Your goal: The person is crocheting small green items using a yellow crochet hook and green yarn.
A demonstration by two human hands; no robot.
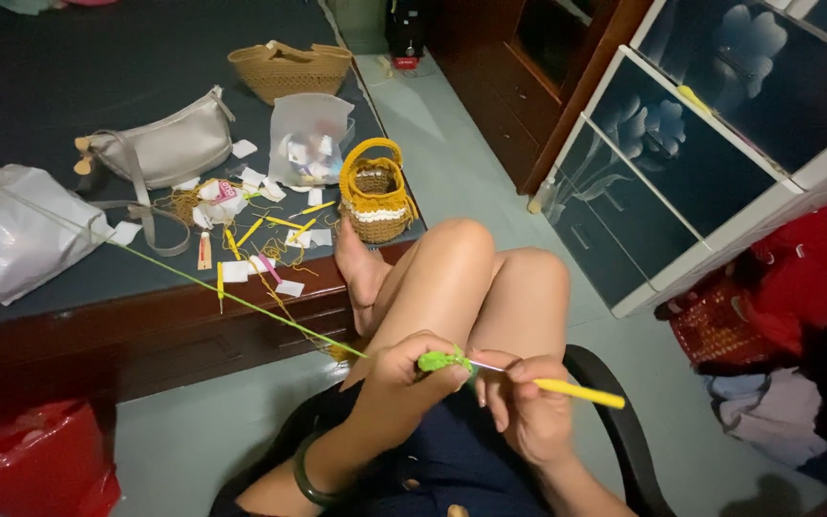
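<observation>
My left hand (404, 378) pinches a small green crochet piece (440, 360) above my lap. A green yarn strand (193, 280) runs from it up and left across the table to the white plastic bag (13, 230). My right hand (526, 397) grips a yellow-handled crochet hook (576, 391), its metal tip pushed into the green piece. A green bangle (306, 479) sits on my left wrist. My bare knees (476, 273) are raised and one foot (361, 268) rests against the table edge.
The dark table (98, 57) holds a grey shoulder bag (160, 148), a tan woven basket (289, 69), a small yellow crochet basket (375, 196), a clear bag, paper scraps and yellow hooks. A red bag (40, 464) lies on the floor at left. Cabinets (681, 144) and clothes stand at right.
</observation>
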